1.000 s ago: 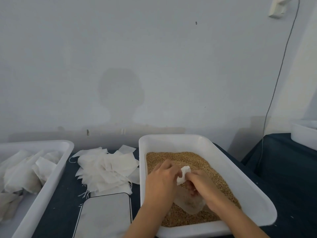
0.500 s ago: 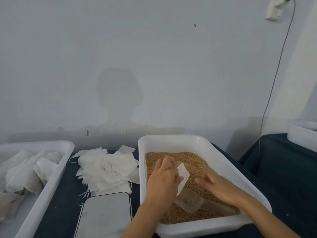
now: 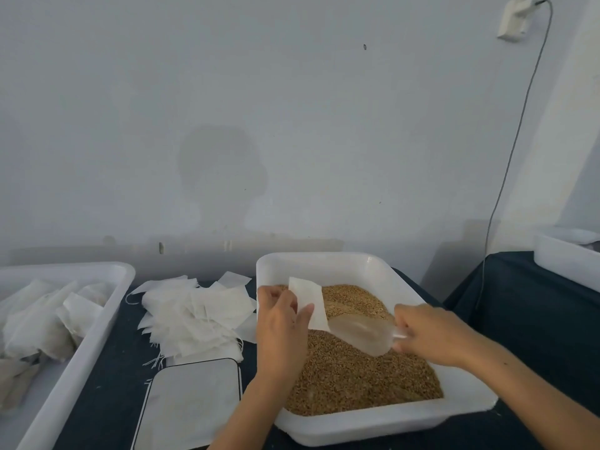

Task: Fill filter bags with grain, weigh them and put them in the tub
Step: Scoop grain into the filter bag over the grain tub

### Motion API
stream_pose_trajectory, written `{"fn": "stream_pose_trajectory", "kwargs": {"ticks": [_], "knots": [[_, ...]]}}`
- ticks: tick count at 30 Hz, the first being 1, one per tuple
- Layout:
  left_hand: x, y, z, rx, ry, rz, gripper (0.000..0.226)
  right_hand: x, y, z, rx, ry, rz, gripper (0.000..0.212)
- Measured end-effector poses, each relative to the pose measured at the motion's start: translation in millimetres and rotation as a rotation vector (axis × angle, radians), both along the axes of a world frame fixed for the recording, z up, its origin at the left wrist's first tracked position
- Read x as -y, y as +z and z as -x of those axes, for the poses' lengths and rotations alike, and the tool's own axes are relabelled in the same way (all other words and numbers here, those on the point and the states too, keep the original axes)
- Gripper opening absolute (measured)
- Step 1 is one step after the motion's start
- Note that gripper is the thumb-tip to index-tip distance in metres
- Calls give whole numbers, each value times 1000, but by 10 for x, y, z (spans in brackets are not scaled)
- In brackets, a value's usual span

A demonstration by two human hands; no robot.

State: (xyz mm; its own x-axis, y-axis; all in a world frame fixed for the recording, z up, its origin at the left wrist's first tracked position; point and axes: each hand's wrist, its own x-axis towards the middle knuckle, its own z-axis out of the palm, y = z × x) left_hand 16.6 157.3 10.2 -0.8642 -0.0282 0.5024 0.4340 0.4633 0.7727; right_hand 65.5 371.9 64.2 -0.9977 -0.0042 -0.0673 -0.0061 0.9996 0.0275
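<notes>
A white tray [image 3: 383,427] in front of me holds brown grain [image 3: 354,375]. My left hand [image 3: 281,323] pinches an empty white filter bag [image 3: 308,302] above the grain near the tray's left wall. My right hand [image 3: 428,334] grips the handle of a clear plastic scoop [image 3: 360,332], whose bowl lies over the grain with its mouth against the bag's lower edge. A loose pile of empty filter bags [image 3: 194,313] lies left of the tray. The scale [image 3: 191,404], a flat grey plate, sits in front of that pile. The white tub [image 3: 97,323] at far left holds several filled bags [image 3: 39,323].
A dark cloth [image 3: 107,384] covers the table. Another white container [image 3: 565,258] stands at the far right on a separate dark surface. A cable [image 3: 506,177] hangs down the wall from a socket at upper right. The grey wall is close behind the tray.
My right hand left the bag, moved right and took the scoop's handle, lifting the scoop toward the bag. My left hand raised the bag and shifted it left.
</notes>
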Motion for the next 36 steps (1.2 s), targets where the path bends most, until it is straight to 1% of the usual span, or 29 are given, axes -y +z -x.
{"fn": "stream_pose_trajectory", "kwargs": {"ticks": [2, 3, 6, 9, 12, 15, 17, 20, 22, 24, 26, 28, 33, 36], "knots": [[0, -12, 17, 0, 14, 33, 26, -15, 102, -16, -50, -9, -109, 31], [-4, -14, 15, -10, 10, 66, 25, 0, 115, -10, -60, -12, -126, 29], [-15, -10, -9, -76, 8, 146, 26, 127, 7, 41, -10, -9, -118, 22], [0, -2, -32, -158, 74, 195, 27, 254, -182, 156, -12, -11, -45, 10], [1, -1, -45, -187, 87, 213, 26, 341, -333, 272, -48, 27, 8, 7], [8, 3, -36, -204, 55, 250, 29, 367, -451, 350, -70, 56, 83, 9], [7, 3, -28, -190, 29, 271, 31, 342, -501, 363, -54, 41, 147, 14], [1, 0, -24, -141, 64, 312, 25, 261, -534, 310, -47, 0, 247, 20], [2, 3, -9, -128, 115, 403, 21, 186, -505, 247, -78, -20, 294, 15], [14, 18, 26, -143, 160, 510, 19, 98, -426, 171, -103, -50, 322, 16], [39, 35, 92, -149, 161, 589, 18, 9, -296, 78, -118, -82, 345, 17], [64, 45, 173, -124, 99, 666, 17, -66, -124, -21, -112, -108, 343, 18], [10, 18, 326, -14, -271, 852, 21, -182, 299, -213, -106, -89, 327, 18], [-4, -46, 345, -28, -354, 897, 19, -191, 402, -238, -71, -58, 330, 17]]}}
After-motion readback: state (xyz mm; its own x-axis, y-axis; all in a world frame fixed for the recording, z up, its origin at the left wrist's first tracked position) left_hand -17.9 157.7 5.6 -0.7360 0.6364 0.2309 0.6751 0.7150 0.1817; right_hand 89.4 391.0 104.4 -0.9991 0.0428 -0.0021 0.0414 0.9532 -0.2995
